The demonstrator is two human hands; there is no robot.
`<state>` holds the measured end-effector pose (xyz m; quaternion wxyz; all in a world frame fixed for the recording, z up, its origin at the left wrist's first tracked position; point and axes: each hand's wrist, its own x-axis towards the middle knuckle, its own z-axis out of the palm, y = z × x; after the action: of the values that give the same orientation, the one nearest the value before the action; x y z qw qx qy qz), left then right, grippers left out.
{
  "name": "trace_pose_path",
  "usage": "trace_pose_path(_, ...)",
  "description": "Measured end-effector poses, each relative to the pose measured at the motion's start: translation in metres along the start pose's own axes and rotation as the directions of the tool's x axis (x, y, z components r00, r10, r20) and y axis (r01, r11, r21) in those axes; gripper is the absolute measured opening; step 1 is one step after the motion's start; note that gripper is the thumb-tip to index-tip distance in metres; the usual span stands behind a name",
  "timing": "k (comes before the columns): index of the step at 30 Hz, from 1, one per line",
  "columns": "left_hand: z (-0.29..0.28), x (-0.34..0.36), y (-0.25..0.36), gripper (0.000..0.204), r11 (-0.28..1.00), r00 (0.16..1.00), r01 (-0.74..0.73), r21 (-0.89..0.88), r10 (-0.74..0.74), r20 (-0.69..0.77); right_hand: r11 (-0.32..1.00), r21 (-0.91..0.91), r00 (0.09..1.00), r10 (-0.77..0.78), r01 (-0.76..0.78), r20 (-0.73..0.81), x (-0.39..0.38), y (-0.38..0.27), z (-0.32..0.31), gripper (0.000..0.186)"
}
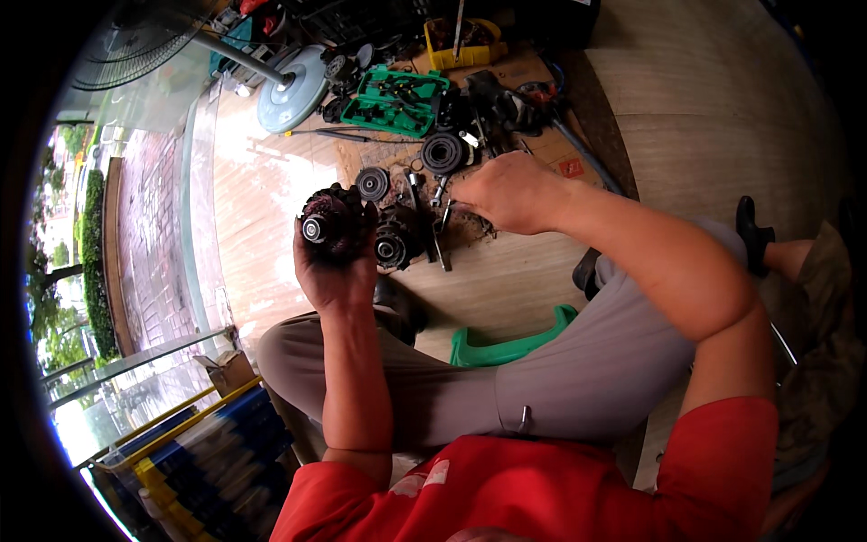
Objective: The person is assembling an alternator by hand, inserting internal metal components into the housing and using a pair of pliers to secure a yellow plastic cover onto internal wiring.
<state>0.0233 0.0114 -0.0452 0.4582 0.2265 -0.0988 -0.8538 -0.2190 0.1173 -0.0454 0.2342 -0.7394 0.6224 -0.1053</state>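
My left hand [336,275] is raised with its fingers wrapped round an alternator rotor [336,221]. The rotor is dark and greasy, with claw-like edges and a shiny round bearing facing me. To its right, my right hand [515,194] is closed above the parts on the floor. Its fingertips are pressed together at the upper end of a thin metal tool [442,237], but whether they grip it is hard to make out. Below and between the hands sits a dark round housing [395,238]. A grooved pulley [372,183] and a wrench [439,191] lie beyond it.
A larger black pulley [443,154], an open green tool case [394,101] and a yellow bin [465,54] stand farther off. A fan's round base [293,88] is at the far left. A green plastic stool [515,341] shows by my legs; stacked crates [199,452] stand lower left.
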Motion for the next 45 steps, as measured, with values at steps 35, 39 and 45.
trace_pose_path(35,0.005,0.003,-0.004,0.038,0.999,0.997,0.042,-0.035,-0.039,0.066,0.846,-0.255,0.878,0.478,-0.468,-0.025,-0.063,0.096,-0.077,0.029)
trace_pose_path(39,0.011,0.004,-0.017,0.040,1.000,0.999,0.015,0.023,-0.015,-0.028,0.940,-0.122,0.935,0.332,-0.318,0.123,-0.057,0.085,-0.062,0.048)
trace_pose_path(45,0.010,-0.006,-0.035,0.039,0.991,0.991,0.130,0.027,-0.131,0.032,0.987,0.132,0.974,0.060,-0.091,0.219,-0.024,0.030,-0.030,0.050)
